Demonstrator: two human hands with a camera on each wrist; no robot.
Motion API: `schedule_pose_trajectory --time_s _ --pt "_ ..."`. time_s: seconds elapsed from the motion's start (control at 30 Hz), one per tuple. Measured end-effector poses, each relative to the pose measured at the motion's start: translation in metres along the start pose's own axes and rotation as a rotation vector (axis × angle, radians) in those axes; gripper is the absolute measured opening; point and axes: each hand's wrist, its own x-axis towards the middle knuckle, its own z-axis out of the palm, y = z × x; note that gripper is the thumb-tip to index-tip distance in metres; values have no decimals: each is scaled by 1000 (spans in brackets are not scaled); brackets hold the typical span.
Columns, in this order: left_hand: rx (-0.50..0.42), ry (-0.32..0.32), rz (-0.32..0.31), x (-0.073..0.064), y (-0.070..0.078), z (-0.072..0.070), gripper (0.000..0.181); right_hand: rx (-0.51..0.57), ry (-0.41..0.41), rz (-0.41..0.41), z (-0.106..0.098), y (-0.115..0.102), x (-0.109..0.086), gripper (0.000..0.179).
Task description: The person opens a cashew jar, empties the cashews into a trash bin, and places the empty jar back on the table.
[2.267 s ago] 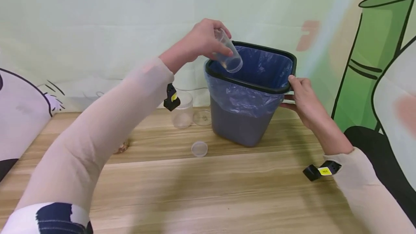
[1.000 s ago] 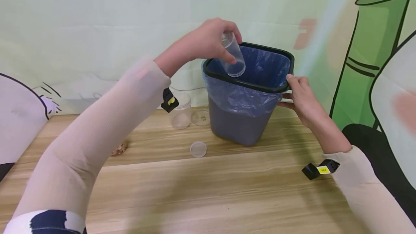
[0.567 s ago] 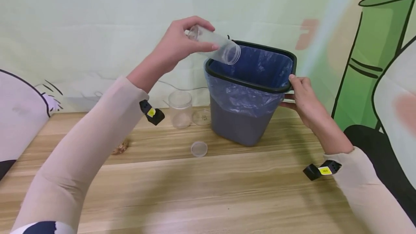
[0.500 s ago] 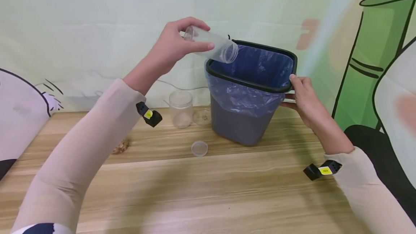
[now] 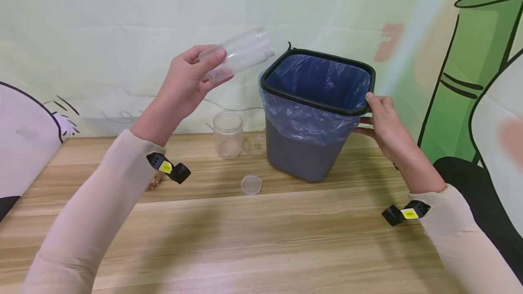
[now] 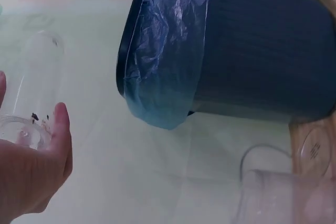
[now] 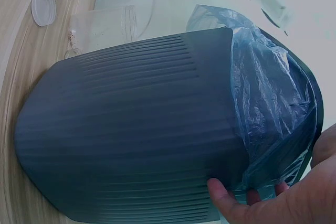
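Note:
My left hand [image 5: 184,78] grips a clear plastic jar [image 5: 247,51] near its base, left of the bin and above its rim level. The jar leans with its uncovered mouth up and to the right. In the left wrist view, a few dark specks show near the base of the jar [image 6: 39,85]. My right hand [image 5: 386,124] holds the right rim of a grey trash bin [image 5: 304,155], thumb on the rim and fingers against the outside. A blue plastic liner [image 5: 294,119] folds over the bin's black rim.
A second clear jar [image 5: 227,137] stands left of the bin, with a clear round disc [image 5: 254,145] beside it. A small translucent lid [image 5: 251,185] lies in front on the wooden table [image 5: 261,239]. Something brown [image 5: 155,181] is partly hidden behind my left sleeve.
My left hand has drawn the jar left, out from over the bin. The jar has turned from mouth-down to mouth slightly up. My right hand stays on the bin.

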Motion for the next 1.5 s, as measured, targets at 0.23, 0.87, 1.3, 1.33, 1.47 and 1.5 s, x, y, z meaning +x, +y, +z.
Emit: schedule_pose_trajectory --time_s 0.23,0.87,1.3,1.33,1.47,1.5 --pt "-396 26 -73 -11 -25 -18 45 -4 4 -4 0 -2 -1 34" --pt "-277 -102 -114 -50 -93 -48 72 -8 2 -3 1 0 0 34" --pt "623 -402 -240 -74 -134 -77 69 0 12 -5 -1 0 1 36" --pt "635 -429 -266 -76 -139 -78 70 2 11 -7 -1 0 1 37" --pt "604 -505 -361 -81 -159 -80 68 -14 9 -20 0 0 1 37" --pt "582 -510 -386 -83 -163 -80 69 -16 9 -21 1 0 1 38"
